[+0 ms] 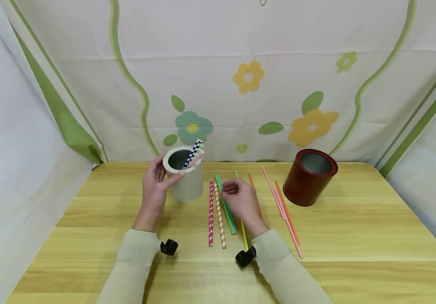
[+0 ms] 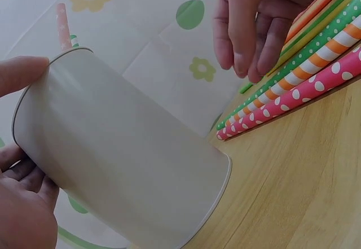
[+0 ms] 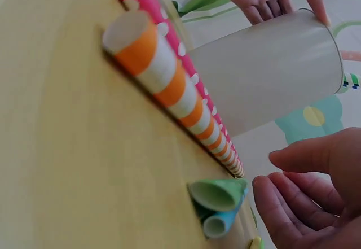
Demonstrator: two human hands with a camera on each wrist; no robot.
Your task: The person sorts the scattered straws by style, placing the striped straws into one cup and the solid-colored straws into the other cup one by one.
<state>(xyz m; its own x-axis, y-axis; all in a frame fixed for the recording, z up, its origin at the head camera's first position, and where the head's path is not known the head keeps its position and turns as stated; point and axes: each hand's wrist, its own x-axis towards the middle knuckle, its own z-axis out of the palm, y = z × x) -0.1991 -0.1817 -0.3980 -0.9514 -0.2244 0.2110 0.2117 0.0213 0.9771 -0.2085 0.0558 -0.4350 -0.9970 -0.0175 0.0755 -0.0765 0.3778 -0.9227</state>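
Observation:
My left hand [image 1: 155, 194] holds a white can [image 1: 188, 188], its thumb on the rim and its fingers round the side. Inside the can, a dark-and-white checked paper straw [image 1: 191, 155], a green-patterned one and a pink one [image 2: 62, 26] lean to the right, their tops above the rim. Nothing is between the thumb and fingers of my right hand [image 1: 242, 202], which hovers near a green dotted straw [image 1: 231, 226] and a blue straw [image 1: 218, 180]. Left of these lie an orange-and-white striped straw [image 1: 220, 223] and a pink dotted straw [image 1: 211, 215].
A dark red can [image 1: 308, 185] stands at the right, its inside bare where visible. Between it and my right hand lie plain pink straws [image 1: 293, 236], orange straws [image 1: 291, 223] and a yellow straw [image 1: 245, 236]. A flowered curtain [image 1: 218, 76] hangs behind the wooden table [image 1: 88, 236].

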